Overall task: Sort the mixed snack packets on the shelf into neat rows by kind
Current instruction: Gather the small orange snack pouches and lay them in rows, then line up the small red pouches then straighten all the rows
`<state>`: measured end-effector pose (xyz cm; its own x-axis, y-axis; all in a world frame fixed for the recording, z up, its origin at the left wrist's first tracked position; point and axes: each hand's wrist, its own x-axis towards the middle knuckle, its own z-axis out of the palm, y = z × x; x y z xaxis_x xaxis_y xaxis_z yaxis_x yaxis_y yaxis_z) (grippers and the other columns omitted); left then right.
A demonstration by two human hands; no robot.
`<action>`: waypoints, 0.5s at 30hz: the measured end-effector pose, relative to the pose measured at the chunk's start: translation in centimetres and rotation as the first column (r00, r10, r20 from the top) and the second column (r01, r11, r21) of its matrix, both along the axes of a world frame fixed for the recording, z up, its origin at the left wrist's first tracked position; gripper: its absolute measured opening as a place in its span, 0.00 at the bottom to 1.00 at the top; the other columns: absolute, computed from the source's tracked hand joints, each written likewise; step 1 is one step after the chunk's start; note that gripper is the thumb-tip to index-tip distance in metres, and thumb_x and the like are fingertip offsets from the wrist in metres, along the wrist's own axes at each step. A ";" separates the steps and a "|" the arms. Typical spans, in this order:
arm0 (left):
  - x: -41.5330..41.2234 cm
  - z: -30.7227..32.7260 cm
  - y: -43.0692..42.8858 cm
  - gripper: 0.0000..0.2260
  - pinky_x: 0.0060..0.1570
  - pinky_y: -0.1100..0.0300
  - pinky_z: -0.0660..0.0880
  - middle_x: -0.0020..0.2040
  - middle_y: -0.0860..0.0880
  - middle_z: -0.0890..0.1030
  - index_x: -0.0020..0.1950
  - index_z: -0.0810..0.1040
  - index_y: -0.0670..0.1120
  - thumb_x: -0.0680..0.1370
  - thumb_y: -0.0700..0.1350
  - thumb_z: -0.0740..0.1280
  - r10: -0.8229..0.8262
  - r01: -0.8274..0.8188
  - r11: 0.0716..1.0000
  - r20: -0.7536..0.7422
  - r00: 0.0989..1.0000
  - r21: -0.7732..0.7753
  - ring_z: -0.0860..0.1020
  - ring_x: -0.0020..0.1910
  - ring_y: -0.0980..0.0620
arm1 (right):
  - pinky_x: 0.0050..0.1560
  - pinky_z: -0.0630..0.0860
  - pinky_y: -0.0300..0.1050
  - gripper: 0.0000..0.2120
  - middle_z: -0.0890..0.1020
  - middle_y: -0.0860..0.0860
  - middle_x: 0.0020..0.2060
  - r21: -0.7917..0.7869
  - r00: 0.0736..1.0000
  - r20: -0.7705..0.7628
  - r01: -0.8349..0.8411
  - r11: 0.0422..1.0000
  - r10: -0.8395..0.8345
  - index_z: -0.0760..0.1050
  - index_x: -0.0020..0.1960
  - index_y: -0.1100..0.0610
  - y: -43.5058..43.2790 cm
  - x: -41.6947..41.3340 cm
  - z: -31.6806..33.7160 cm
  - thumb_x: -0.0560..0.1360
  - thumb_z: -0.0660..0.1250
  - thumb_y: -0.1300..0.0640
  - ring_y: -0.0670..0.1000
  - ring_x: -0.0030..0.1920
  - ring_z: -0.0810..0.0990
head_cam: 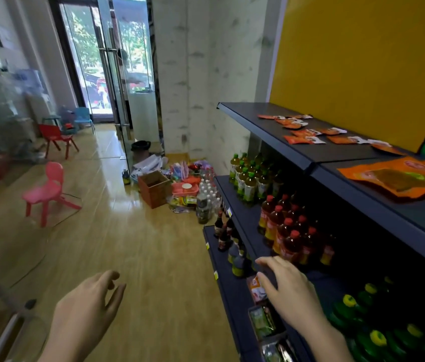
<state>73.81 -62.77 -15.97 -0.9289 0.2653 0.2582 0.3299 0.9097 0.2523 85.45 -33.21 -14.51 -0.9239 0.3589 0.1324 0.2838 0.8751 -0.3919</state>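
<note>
Shop aisle, dark metal shelving on your right. Your right hand [292, 291] reaches over the low dark shelf [232, 296], fingers spread, with the thumb just beside a small orange-and-white snack packet [256, 288] and not gripping it. Your left hand [88, 307] hangs open above the wooden floor. This looks like the pickup step: next, pinch that packet cleanly.

Matt, dark painted metal for the top shelf [266, 128], smooth along its front edge. Glossy, crinkly plastic film on the small orange packets [304, 139] between its middle and back edge, and on the large orange pouches [394, 177] further right. Clear, shiny plastic for the red-capped bottles [288, 237] below. High-gloss wood-look planks on the floor [128, 244]. Smooth moulded plastic for the pink chair [49, 192]. Matt yellow on the back panel [349, 61].
</note>
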 end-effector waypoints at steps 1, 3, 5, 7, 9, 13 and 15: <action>-1.6 -0.4 0.3 0.13 0.38 0.67 0.73 0.46 0.59 0.79 0.56 0.74 0.56 0.77 0.58 0.58 -0.001 0.001 1.000 0.009 1.000 0.008 0.78 0.47 0.59 | 0.49 0.66 0.33 0.15 0.73 0.37 0.59 -0.005 1.000 0.016 -0.001 1.000 0.001 0.67 0.65 0.44 0.3 -1.4 -0.2 0.79 0.55 0.47 0.41 0.60 0.71; -5.0 -0.9 1.3 0.13 0.37 0.67 0.72 0.46 0.59 0.78 0.57 0.74 0.56 0.77 0.59 0.58 -0.005 0.005 1.000 0.024 1.000 0.004 0.78 0.47 0.59 | 0.48 0.65 0.33 0.15 0.73 0.37 0.59 -0.011 0.999 0.039 0.006 1.000 -0.006 0.67 0.65 0.43 0.9 -4.2 -0.3 0.79 0.55 0.46 0.40 0.60 0.71; -8.9 -1.2 2.7 0.13 0.34 0.68 0.69 0.45 0.59 0.77 0.56 0.75 0.57 0.77 0.59 0.58 -0.018 0.018 1.000 0.028 0.999 -0.007 0.78 0.48 0.59 | 0.48 0.65 0.34 0.15 0.73 0.37 0.58 -0.009 0.998 0.047 0.030 1.000 -0.029 0.66 0.65 0.43 1.8 -7.3 -0.2 0.79 0.55 0.46 0.41 0.60 0.71; -13.4 -0.9 4.4 0.12 0.31 0.68 0.66 0.43 0.59 0.77 0.56 0.75 0.56 0.77 0.58 0.59 -0.039 0.039 0.999 0.011 0.999 0.002 0.78 0.46 0.59 | 0.50 0.67 0.34 0.15 0.73 0.38 0.59 0.000 0.998 0.032 0.059 0.998 -0.059 0.66 0.66 0.43 2.7 -10.7 0.3 0.79 0.55 0.46 0.40 0.60 0.71; -18.1 -0.1 6.0 0.12 0.32 0.66 0.68 0.44 0.58 0.79 0.55 0.76 0.56 0.76 0.58 0.59 -0.078 0.078 0.996 -0.019 0.997 0.031 0.79 0.46 0.57 | 0.54 0.69 0.35 0.15 0.74 0.38 0.59 0.015 0.995 -0.004 0.098 0.995 -0.098 0.67 0.65 0.44 3.7 -14.3 1.2 0.79 0.56 0.46 0.40 0.61 0.72; -27.6 2.7 9.9 0.12 0.32 0.65 0.68 0.46 0.58 0.80 0.56 0.75 0.55 0.77 0.57 0.59 -0.211 0.212 0.977 -0.094 0.973 -0.008 0.80 0.47 0.56 | 0.54 0.70 0.37 0.14 0.75 0.39 0.58 0.020 0.975 -0.110 0.195 0.981 -0.191 0.70 0.64 0.44 6.1 -21.1 4.5 0.78 0.57 0.47 0.42 0.60 0.73; -31.9 4.2 12.4 0.11 0.30 0.66 0.66 0.45 0.56 0.81 0.54 0.76 0.54 0.77 0.56 0.60 -0.295 0.293 0.955 -0.137 0.946 -0.036 0.79 0.44 0.55 | 0.55 0.72 0.41 0.14 0.75 0.39 0.58 0.042 0.954 -0.161 0.262 0.964 -0.253 0.71 0.63 0.44 7.6 -23.7 6.5 0.78 0.58 0.47 0.44 0.60 0.74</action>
